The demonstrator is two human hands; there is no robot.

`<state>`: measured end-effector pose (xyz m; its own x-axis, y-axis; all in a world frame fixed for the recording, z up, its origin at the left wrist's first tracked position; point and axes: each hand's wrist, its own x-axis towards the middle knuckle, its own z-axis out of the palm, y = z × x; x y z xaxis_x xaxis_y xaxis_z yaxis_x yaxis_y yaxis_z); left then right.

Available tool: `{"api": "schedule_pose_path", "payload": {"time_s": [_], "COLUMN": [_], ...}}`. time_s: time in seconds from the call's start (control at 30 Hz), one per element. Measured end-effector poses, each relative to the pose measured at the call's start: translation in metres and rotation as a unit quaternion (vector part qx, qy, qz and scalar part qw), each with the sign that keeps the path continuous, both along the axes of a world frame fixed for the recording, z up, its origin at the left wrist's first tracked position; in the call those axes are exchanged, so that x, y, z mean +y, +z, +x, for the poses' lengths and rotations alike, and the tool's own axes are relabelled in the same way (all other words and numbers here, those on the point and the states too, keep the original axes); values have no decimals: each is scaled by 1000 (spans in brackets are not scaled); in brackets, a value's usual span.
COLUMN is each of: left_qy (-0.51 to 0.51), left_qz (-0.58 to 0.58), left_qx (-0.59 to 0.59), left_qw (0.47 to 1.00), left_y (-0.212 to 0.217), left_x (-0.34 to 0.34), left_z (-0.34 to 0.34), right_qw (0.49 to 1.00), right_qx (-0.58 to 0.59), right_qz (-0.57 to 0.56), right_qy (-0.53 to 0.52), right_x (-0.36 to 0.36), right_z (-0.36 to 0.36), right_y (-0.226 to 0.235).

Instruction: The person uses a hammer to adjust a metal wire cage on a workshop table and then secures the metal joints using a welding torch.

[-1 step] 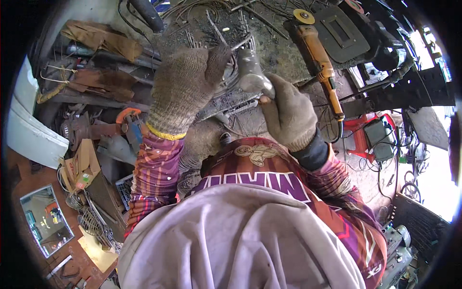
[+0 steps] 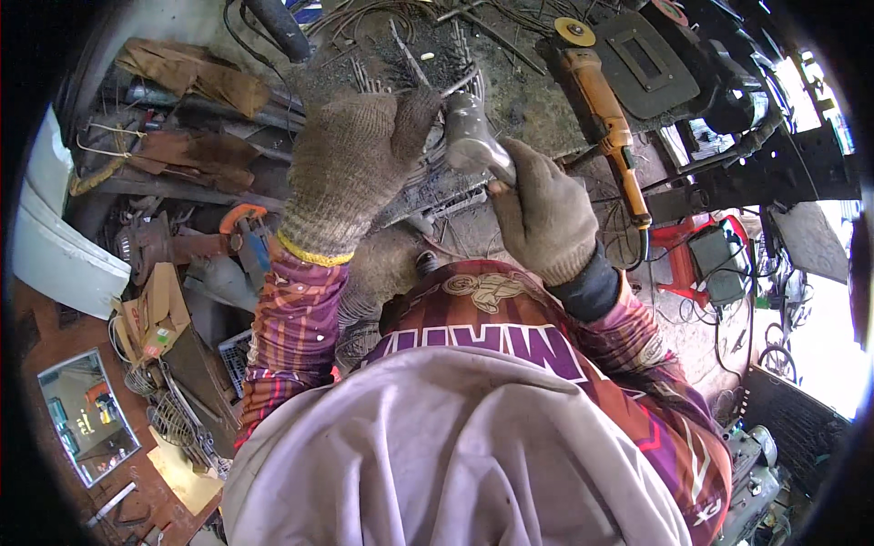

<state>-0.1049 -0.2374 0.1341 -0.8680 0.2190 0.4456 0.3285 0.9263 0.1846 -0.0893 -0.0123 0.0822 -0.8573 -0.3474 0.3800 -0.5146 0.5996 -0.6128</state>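
Observation:
My right hand, in a grey-brown knit glove, is closed around the handle of a hammer. The hammer's thick grey metal head lies over the bench's near edge, beside my left hand. A matching glove with a yellow cuff covers my left hand, whose fingers are closed on a thin metal rod. The rod's tip sticks out past my thumb toward the hammer; its other end is hidden by the glove. Several thin metal rods stand up from the bench just beyond my hands.
An orange angle grinder rests on the dark workbench at the right, next to a dark welding-mask plate. Bent rods lie at the back. Left are brown wrapped pieces and a cardboard box. A red stool stands right.
The hammer head has shifted slightly left and turned a little, closer to my left hand. My right hand moved a bit with it. My left hand stays almost where it was.

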Motion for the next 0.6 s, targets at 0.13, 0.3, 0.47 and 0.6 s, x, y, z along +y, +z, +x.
{"api": "schedule_pose_path", "payload": {"time_s": [0.13, 0.3, 0.47, 0.6], "left_qy": [-4, -14, -24, -4], "left_qz": [-32, -7, -5, 69], "left_qx": [28, 22, 20, -53], "left_qw": [999, 1000, 1000, 996], "left_y": [-9, -11, -5, -6], "left_x": [-1, -1, 0, -2], "left_z": [-2, -3, -1, 0], "right_qw": [999, 990, 991, 1000], "right_qx": [11, 126, -88, -17], "right_qz": [38, -37, 103, -16], "right_qy": [-7, 51, -13, 0], "right_x": [4, 19, 14, 17], "right_z": [0, 12, -6, 6], "right_y": [12, 32, 19, 3]}}
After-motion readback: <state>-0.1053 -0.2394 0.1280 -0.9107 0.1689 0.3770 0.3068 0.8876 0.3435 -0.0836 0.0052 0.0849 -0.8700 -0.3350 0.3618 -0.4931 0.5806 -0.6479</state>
